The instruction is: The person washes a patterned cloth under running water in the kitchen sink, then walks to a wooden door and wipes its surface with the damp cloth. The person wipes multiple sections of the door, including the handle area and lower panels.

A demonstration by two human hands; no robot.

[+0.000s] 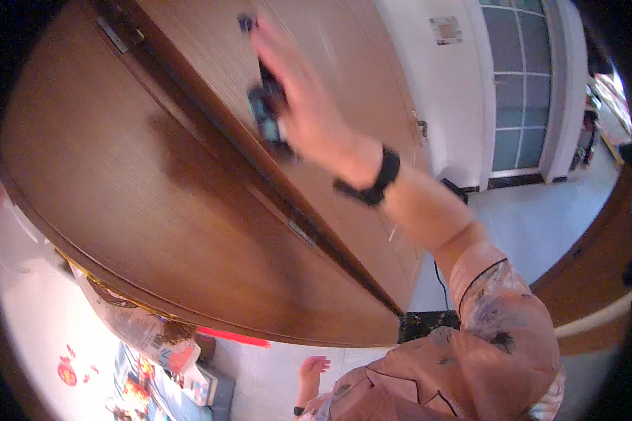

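Observation:
My right hand (pixel 308 100) is raised at the upper middle, blurred by motion. It grips a black and teal handheld tool (pixel 267 113), partly hidden behind the fingers; its exact kind cannot be made out. Behind it is a brown wooden door (pixel 342 63), and I cannot tell whether the tool touches it. A second wooden panel (pixel 100 158) meets the door along a dark seam with metal hinges (pixel 301 232), and a shadow falls on this panel. Low down, my left hand (pixel 314 367) hangs near my torso, fingers loosely bent, with nothing visible in it.
A lever handle (pixel 422 129) sits at the door's far edge. Beyond are a white-framed glazed door (pixel 521 79) and a pale floor (pixel 511 221) with a black cable (pixel 441 284). At lower left, a printed bag (pixel 131 321) and several packages lie beside the panel's edge.

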